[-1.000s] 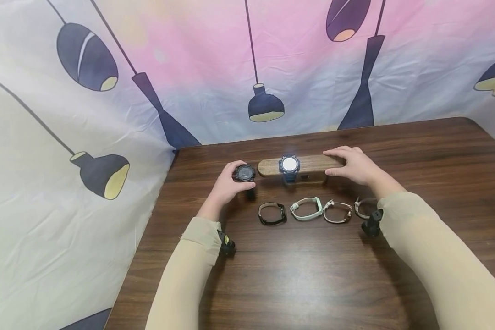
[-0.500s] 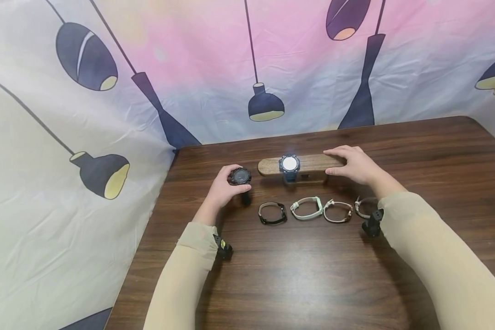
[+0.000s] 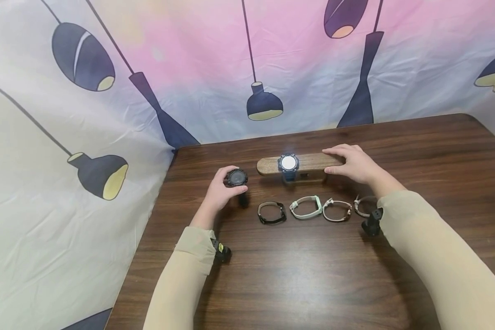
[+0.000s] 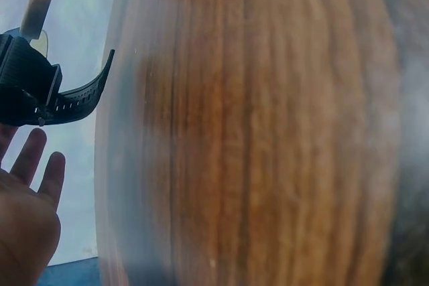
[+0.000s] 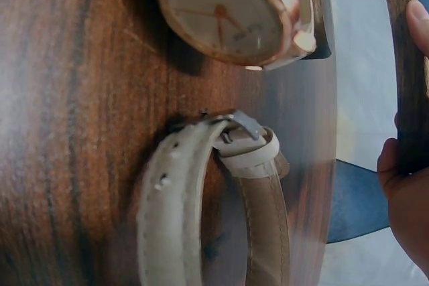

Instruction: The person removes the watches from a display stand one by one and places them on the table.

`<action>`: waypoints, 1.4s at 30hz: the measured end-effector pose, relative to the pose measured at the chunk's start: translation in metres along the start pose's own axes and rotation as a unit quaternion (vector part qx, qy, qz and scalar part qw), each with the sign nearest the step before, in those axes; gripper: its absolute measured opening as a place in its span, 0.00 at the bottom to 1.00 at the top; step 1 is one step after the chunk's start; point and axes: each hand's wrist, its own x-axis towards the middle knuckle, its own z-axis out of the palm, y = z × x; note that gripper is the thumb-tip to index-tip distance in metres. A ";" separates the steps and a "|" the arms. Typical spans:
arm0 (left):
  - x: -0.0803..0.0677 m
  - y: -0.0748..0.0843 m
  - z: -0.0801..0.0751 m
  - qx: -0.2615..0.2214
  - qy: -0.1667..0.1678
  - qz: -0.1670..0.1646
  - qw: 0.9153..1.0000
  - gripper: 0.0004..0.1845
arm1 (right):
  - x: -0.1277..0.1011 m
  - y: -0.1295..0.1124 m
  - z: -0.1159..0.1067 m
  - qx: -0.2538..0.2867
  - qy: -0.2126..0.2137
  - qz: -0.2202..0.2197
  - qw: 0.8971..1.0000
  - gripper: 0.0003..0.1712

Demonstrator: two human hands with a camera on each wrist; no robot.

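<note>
In the head view my left hand [image 3: 218, 192] holds a black digital watch [image 3: 236, 178] by its case, thumb at the near side and fingers at the far side. Its loose black strap end [image 4: 84, 104], with a row of holes, sticks out in the left wrist view. To the right stands a wooden watch stand [image 3: 268, 167], a long bar with rounded ends. A dark blue watch [image 3: 288, 162] with a glaring dial is strapped around this bar. My right hand [image 3: 354, 164] grips the bar's right end, thumb on the near edge and fingers on the far edge.
Closed watches stand in a row before the stand: a black one [image 3: 283, 214], a mint green one [image 3: 307, 216], a pale one [image 3: 337, 220] and a white one [image 3: 360, 211] partly behind my right wrist camera. Patterned cloth [image 3: 214, 105] hangs behind the brown table [image 3: 297, 293].
My left hand has shifted left and slightly nearer with the black watch, away from the stand's left end. My right hand keeps its grip on the stand, which stays in place.
</note>
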 end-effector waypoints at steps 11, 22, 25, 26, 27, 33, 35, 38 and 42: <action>-0.007 -0.003 -0.017 0.010 -0.011 -0.001 1.000 0.33 | 0.002 0.001 0.001 -0.001 -0.005 -0.003 1.000 0.37; -0.017 -0.007 -0.024 0.050 -0.037 0.023 0.998 0.30 | 0.003 0.001 0.002 -0.003 -0.005 -0.004 1.000 0.37; -0.019 -0.007 -0.025 0.064 -0.043 0.034 0.996 0.30 | 0.003 0.001 0.002 -0.003 -0.003 -0.001 1.000 0.37; -0.020 -0.007 -0.025 0.069 -0.043 0.035 0.996 0.30 | 0.003 0.002 0.002 -0.003 -0.002 -0.001 1.000 0.37; -0.021 -0.007 -0.025 0.072 -0.043 0.035 0.996 0.29 | 0.003 0.002 0.002 -0.004 -0.001 -0.001 1.000 0.37; -0.025 -0.010 -0.021 0.088 -0.050 0.040 0.994 0.29 | 0.002 0.002 0.002 -0.002 0.000 0.003 1.000 0.36; -0.026 -0.012 -0.019 0.095 -0.051 0.044 0.993 0.29 | 0.002 0.002 0.002 -0.001 0.000 0.003 1.000 0.36; -0.028 -0.014 -0.017 0.103 -0.056 0.048 0.992 0.30 | 0.002 0.001 0.002 -0.002 0.001 0.001 1.000 0.37; -0.030 -0.015 -0.014 0.108 -0.069 0.048 0.991 0.30 | 0.001 0.003 0.001 -0.005 0.005 0.003 1.000 0.36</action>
